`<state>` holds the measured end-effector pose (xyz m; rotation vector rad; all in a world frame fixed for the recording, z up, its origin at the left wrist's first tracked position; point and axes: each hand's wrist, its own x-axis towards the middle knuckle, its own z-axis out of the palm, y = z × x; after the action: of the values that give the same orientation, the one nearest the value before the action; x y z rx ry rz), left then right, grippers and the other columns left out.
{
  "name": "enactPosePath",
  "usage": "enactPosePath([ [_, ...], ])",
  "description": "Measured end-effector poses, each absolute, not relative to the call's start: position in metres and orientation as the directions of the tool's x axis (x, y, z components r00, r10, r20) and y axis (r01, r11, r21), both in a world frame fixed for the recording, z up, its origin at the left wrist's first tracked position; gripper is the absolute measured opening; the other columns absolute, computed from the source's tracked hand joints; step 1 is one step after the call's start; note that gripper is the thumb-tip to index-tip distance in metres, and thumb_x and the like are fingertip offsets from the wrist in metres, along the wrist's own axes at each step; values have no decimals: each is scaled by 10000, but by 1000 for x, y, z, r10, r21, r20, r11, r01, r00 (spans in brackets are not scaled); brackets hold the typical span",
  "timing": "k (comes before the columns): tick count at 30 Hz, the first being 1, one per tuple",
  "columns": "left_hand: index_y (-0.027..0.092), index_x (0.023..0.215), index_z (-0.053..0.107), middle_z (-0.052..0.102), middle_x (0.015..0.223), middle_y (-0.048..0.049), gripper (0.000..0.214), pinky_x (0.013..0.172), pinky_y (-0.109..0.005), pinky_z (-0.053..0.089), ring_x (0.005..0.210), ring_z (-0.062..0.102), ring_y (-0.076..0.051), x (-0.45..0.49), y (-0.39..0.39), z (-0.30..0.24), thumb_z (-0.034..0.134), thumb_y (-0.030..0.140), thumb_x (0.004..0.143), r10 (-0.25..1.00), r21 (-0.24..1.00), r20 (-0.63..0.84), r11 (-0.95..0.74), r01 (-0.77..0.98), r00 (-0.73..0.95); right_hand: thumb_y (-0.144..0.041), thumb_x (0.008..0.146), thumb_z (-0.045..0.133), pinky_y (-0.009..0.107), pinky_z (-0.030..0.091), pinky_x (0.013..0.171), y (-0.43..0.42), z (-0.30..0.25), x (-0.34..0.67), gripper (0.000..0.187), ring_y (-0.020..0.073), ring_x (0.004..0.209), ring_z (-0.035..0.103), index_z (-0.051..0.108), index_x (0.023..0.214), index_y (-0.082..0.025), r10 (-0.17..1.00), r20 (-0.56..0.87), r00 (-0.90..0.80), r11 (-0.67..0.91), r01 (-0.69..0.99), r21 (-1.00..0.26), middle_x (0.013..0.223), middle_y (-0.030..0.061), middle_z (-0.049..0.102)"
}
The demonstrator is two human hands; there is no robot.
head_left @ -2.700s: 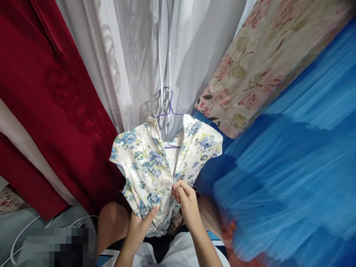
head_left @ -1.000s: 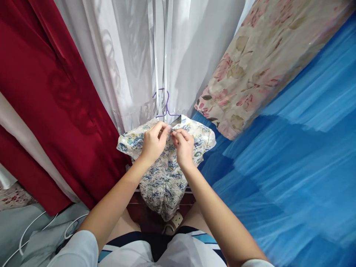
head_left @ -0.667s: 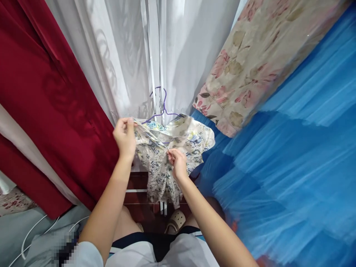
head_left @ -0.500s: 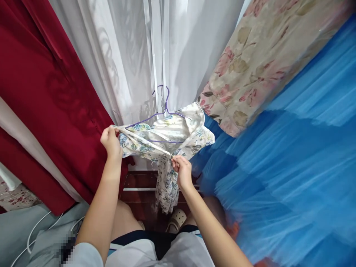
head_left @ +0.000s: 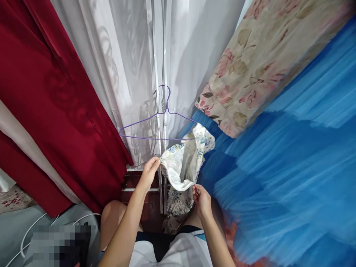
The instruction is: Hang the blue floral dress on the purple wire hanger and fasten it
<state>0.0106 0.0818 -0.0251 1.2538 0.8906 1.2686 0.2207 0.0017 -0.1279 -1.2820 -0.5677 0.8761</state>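
A white dress with a blue and yellow floral print hangs by one shoulder from the right end of a purple wire hanger. The left end of the hanger is bare, its hook on a white metal stand. My left hand pinches the dress's free shoulder, below the hanger's bar. Lower down and to the right, my right hand is closed on the neckline edge. Between both hands the neckline sags open, showing the pale inside. The skirt hangs down between my knees.
Dark red cloth hangs at the left, white curtains behind the stand. On the right are a beige floral cloth and a large blue tulle skirt. White cables lie on a grey surface at lower left.
My left hand has moved right and down, drawing the dress's left shoulder off the hanger. My right hand has moved down and right. The dress now hangs from the right end only.
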Motion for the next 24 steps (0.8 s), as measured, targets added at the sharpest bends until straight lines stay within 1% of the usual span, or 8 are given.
enactPosePath([
  [5,166,899,660,657,991,-68,219,961,-310,432,1011,597,-207,50,24,10,573,364,935,819,917,397,-370,-146,415,-302,634,679,338,515,692,-11,-101,212,223,262,814,634,685,821,-181,858,42,512,43,9,-999,832,71,700],
  [7,162,884,680,661,1002,-81,208,1009,-322,411,1077,585,-221,61,5,14,579,336,937,778,899,430,-417,-135,459,-277,688,661,378,505,869,-20,-78,205,313,288,1019,617,686,981,-169,935,149,322,100,163,-982,1044,109,700],
  [9,164,880,699,667,977,-83,215,1005,-326,417,1081,586,-224,66,-4,13,579,333,938,771,895,433,-428,-125,466,-261,738,656,401,467,966,-32,-58,198,358,296,1117,584,667,1083,-164,993,118,18,111,218,-970,1136,113,680],
  [12,197,1131,674,665,1057,-87,258,1011,-351,422,1086,594,-222,60,-3,4,569,342,945,816,928,367,-352,-120,446,-297,758,701,435,457,984,-49,-40,189,401,312,1106,596,658,1135,-166,952,-117,-284,-89,111,-990,1097,91,695],
  [14,239,1402,493,628,1211,-101,475,1059,-384,394,1172,569,-230,48,3,-7,555,374,951,817,955,296,-245,-167,495,-358,786,700,460,443,997,-56,-38,185,426,318,1094,607,654,1159,-159,921,-211,-329,-229,-17,-973,1080,92,700],
  [16,250,1492,374,581,1312,-109,572,1105,-407,346,1250,522,-239,30,7,-23,502,441,968,759,976,209,-126,-176,617,-389,801,707,457,420,1019,-59,-37,186,441,308,1092,611,651,1170,-154,909,-218,-354,-275,-117,-954,1087,94,698],
  [20,181,1148,691,672,1081,-76,483,987,-365,421,1049,587,-242,-16,4,-62,544,571,904,581,988,-133,19,150,803,-367,751,795,394,491,883,-57,-20,204,384,258,930,645,672,1050,-159,877,-242,-415,-303,-87,-949,967,68,707],
  [24,133,922,719,637,815,-21,474,713,-259,444,762,543,-167,-62,-9,-71,712,576,753,533,966,-252,91,241,808,-349,716,838,308,515,708,-43,19,222,347,201,757,639,665,954,-167,922,-269,-280,-305,-96,-947,813,30,690],
])
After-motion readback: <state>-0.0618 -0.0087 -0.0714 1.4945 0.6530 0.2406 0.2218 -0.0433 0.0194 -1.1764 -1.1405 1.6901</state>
